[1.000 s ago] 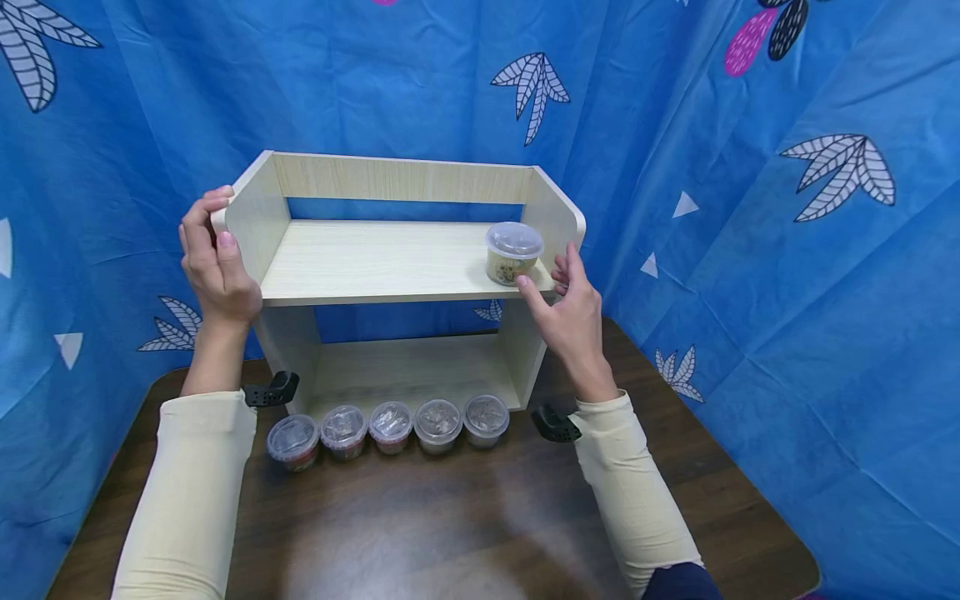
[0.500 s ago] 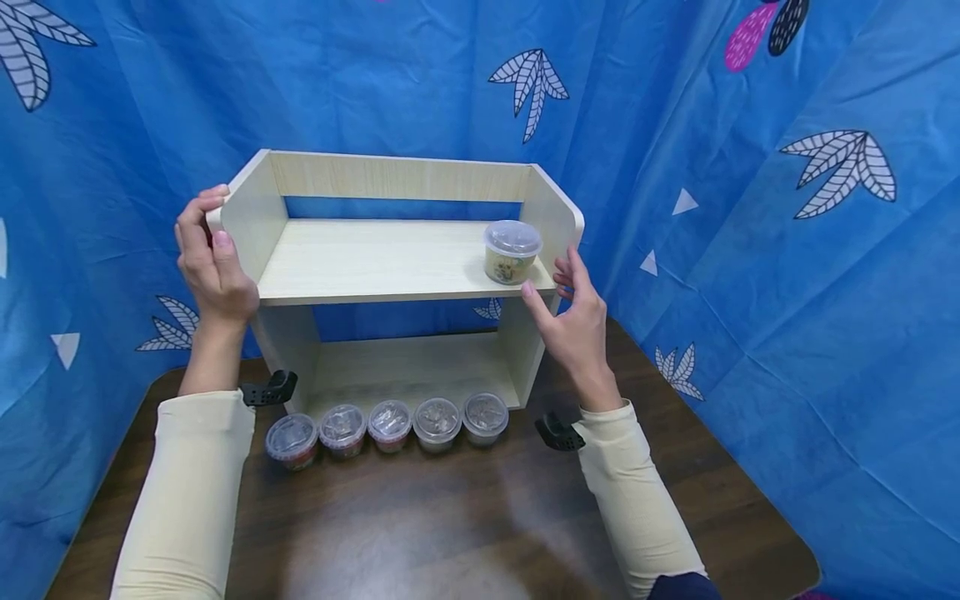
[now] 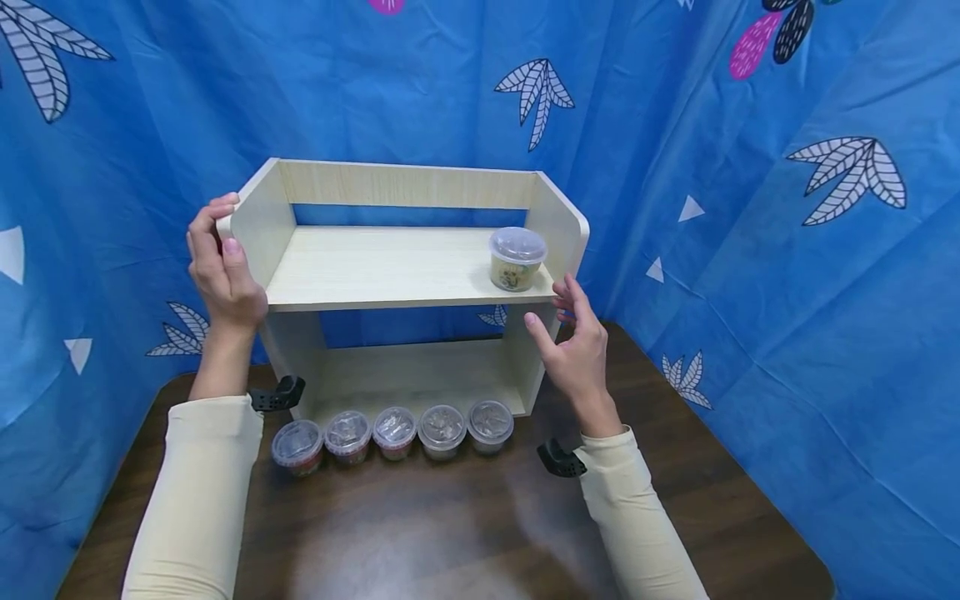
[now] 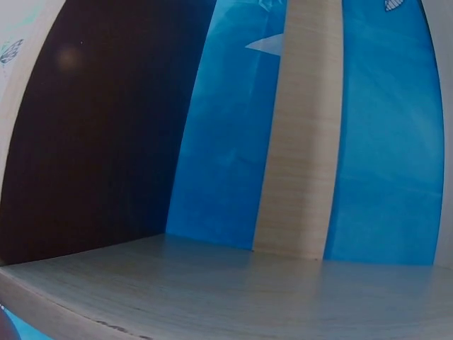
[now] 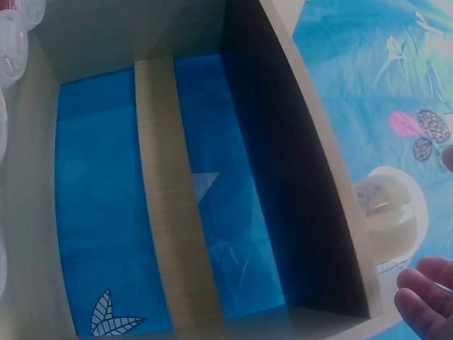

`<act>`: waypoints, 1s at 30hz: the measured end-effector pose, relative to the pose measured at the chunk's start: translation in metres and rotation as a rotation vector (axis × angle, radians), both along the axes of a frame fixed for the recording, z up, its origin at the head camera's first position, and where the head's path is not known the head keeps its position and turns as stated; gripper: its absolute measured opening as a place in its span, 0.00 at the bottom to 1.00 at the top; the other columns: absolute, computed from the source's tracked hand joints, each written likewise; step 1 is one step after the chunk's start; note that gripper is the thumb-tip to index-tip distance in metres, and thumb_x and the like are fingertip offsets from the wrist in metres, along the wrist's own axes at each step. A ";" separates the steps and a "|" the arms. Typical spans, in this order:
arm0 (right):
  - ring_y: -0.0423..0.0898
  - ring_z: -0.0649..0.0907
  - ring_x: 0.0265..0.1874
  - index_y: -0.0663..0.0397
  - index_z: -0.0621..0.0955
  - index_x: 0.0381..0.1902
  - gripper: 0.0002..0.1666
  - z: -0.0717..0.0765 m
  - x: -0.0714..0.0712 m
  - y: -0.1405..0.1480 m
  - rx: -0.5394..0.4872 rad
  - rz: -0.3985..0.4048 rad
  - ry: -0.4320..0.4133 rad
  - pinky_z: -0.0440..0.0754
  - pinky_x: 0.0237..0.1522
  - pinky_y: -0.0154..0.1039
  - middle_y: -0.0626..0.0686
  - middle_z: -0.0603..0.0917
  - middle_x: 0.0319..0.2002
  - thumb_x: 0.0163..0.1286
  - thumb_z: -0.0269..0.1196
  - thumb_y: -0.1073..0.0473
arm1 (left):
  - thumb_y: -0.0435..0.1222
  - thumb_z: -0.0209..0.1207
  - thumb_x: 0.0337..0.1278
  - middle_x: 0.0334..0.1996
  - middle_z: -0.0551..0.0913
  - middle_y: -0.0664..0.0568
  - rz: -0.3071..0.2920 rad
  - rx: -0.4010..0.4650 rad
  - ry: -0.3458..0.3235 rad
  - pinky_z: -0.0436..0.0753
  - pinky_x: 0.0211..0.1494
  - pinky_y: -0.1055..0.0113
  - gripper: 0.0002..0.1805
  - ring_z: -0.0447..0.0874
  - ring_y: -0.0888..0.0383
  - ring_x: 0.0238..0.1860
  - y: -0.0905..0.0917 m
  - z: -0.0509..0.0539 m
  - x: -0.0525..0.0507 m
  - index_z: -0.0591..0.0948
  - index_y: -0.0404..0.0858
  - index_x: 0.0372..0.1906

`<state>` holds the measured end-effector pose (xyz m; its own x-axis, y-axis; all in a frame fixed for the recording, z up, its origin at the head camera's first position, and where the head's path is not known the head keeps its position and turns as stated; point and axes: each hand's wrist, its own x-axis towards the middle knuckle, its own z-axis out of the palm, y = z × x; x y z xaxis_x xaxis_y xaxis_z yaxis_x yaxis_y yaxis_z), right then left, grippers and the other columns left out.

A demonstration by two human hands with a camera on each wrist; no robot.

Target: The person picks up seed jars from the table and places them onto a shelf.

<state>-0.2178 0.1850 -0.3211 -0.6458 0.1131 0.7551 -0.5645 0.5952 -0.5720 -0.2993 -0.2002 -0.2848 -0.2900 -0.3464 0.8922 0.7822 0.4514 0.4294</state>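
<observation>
A pale wooden two-tier shelf (image 3: pixel 390 265) stands on the table. My left hand (image 3: pixel 225 275) grips the front edge of its left side panel, fingertips over the edge and thumb in front. On the upper board, near the right side panel, sits a lidded plastic tub (image 3: pixel 517 260) with a printed pattern. My right hand (image 3: pixel 576 346) is just below and to the right of that tub, thumb and fingers spread, holding nothing. Whether its fingertips touch the panel edge, I cannot tell. In the right wrist view, its fingers (image 5: pixel 425 294) show beside the tub (image 5: pixel 389 216).
Several small lidded cups (image 3: pixel 395 429) form a row on the dark wooden table (image 3: pixel 420 533), in front of the lower board (image 3: pixel 412 375). A blue patterned curtain (image 3: pixel 420 83) hangs behind the shelf and along the right side.
My right hand has drawn down, away from the tub, which stays on the upper board. The left hand keeps its grip on the side panel. The head view has shifted slightly.
</observation>
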 end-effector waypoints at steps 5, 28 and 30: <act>0.55 0.81 0.54 0.68 0.67 0.69 0.41 -0.008 0.002 -0.002 -0.006 0.023 0.010 0.79 0.52 0.54 0.62 0.79 0.60 0.64 0.66 0.56 | 0.42 0.39 0.57 0.60 0.77 0.47 -0.003 0.004 0.001 0.73 0.62 0.65 0.26 0.77 0.56 0.59 0.000 0.001 0.002 0.73 0.30 0.54; 0.57 0.82 0.51 0.63 0.71 0.67 0.37 -0.043 0.004 -0.005 -0.067 0.071 0.015 0.80 0.48 0.56 0.62 0.81 0.57 0.62 0.69 0.62 | 0.41 0.39 0.57 0.60 0.77 0.45 -0.014 -0.002 0.011 0.73 0.63 0.62 0.26 0.76 0.56 0.60 -0.001 -0.002 -0.003 0.72 0.29 0.54; 0.56 0.82 0.51 0.62 0.71 0.67 0.37 -0.046 0.004 -0.006 -0.066 0.066 0.002 0.80 0.49 0.55 0.62 0.81 0.57 0.62 0.69 0.61 | 0.42 0.39 0.57 0.60 0.77 0.45 -0.014 -0.002 0.018 0.73 0.63 0.62 0.26 0.76 0.56 0.60 -0.001 -0.001 -0.003 0.72 0.29 0.54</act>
<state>-0.2136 0.1790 -0.3669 -0.6522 0.1194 0.7486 -0.6024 0.5179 -0.6074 -0.3018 -0.2008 -0.2860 -0.2789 -0.3400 0.8981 0.7962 0.4410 0.4143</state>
